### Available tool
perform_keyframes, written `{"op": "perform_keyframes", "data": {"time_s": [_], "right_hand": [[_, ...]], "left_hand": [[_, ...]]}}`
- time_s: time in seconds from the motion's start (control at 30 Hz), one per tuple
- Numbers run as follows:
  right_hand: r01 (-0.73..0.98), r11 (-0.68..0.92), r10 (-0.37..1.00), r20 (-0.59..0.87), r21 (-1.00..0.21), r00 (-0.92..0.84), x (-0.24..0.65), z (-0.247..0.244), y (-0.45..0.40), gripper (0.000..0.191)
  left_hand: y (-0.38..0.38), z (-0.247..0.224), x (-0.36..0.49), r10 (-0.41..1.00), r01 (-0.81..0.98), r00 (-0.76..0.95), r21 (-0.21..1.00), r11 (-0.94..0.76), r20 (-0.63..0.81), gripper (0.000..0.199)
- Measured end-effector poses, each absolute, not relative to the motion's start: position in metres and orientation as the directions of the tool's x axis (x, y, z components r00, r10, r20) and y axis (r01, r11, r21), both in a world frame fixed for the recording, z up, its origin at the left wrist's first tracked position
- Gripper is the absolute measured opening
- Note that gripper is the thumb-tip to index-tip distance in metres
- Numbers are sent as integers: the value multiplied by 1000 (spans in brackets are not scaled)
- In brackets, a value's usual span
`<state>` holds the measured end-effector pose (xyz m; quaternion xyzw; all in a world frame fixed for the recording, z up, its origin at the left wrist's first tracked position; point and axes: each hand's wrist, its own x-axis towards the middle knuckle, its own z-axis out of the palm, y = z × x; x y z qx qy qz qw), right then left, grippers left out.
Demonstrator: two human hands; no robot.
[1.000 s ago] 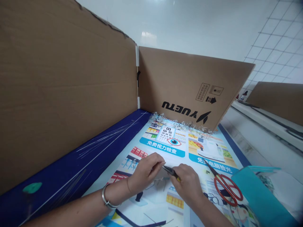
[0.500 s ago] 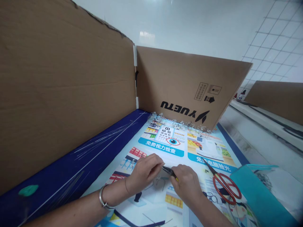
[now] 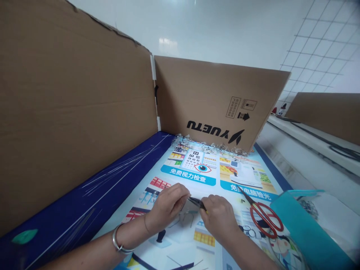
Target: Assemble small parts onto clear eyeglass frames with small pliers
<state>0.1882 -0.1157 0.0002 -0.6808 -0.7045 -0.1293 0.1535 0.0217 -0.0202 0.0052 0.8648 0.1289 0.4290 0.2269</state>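
Pliers (image 3: 198, 203) clasped in right grip (image 3: 218, 216), pointing toward left grip (image 3: 170, 204), pinched together (on what, too small to tell).

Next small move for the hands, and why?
Probably steady the left hand before squeezing the pliers: the right hand has their tips right by the left's pinched fingertips, and anything held there is too small to make out.
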Motion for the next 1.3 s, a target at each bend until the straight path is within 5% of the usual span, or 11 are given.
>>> {"op": "perform_keyframes", "data": {"time_s": [0.93, 1.3], "right_hand": [[996, 21, 978, 208, -81, -4, 188, 2, -115, 8], [879, 58, 919, 368, -474, 138, 208, -6, -106, 26]], "left_hand": [[-14, -1, 23, 385, -48, 618, 522, -851, 685, 12], [-13, 1, 23, 533, -117, 537, 684, -720, 654, 13]]}}
